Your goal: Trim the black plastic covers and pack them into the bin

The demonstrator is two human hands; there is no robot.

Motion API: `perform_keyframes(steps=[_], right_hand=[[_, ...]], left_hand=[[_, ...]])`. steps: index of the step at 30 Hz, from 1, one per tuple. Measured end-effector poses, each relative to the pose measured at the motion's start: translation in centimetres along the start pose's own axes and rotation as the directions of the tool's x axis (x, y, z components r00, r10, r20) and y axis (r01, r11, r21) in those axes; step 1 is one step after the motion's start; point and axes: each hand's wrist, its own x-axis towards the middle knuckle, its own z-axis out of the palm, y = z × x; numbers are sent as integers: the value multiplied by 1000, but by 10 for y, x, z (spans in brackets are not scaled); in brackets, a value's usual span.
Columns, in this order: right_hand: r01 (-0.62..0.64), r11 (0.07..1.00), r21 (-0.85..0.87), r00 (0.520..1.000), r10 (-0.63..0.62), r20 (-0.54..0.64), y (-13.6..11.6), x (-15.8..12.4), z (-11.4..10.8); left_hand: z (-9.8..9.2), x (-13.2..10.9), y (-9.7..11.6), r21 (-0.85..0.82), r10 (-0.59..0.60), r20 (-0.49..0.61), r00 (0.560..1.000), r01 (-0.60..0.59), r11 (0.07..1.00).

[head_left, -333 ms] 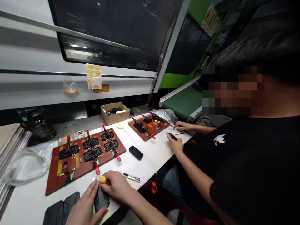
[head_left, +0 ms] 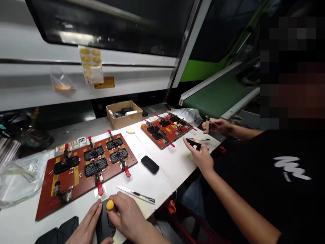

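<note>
My left hand (head_left: 85,225) grips a black plastic part (head_left: 104,223) at the front edge of the white table (head_left: 157,183). My right hand (head_left: 127,213) pinches a small tool with a yellow round knob (head_left: 110,204) and presses it onto that part. Just beyond lies a brown fixture board (head_left: 78,178) with red-handled toggle clamps (head_left: 100,188) and several black parts clamped in it. A slim knife (head_left: 135,194) lies to the right of my right hand.
A co-worker in a black shirt sits at my right; one of their hands (head_left: 201,156) holds a small black part by a second orange fixture board (head_left: 165,130). A loose black part (head_left: 149,164), a cardboard box (head_left: 124,113), plastic bags (head_left: 20,176) and a green conveyor (head_left: 220,93) surround us.
The view has shifted slightly and moved closer. My hands stay on the black part with the yellow-knobbed tool. The co-worker's hands have lifted and moved right.
</note>
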Motion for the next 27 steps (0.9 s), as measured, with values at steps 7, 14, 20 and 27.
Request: perform_keyframes(steps=[7,14,20,27], right_hand=[[105,994,-31,938,-88,334,11,-3,-12],[46,999,29,961,-52,273,8,6,-6],[-49,996,69,932,21,362,15,-9,-34],[-82,972,219,983,43,176,10,4,-5]], left_hand=[[-33,16,20,165,56,45,997,-63,984],[-37,14,23,202,25,105,994,-46,978],[-41,19,26,197,14,124,992,-39,980],[-41,19,29,180,-22,126,992,-1,984]])
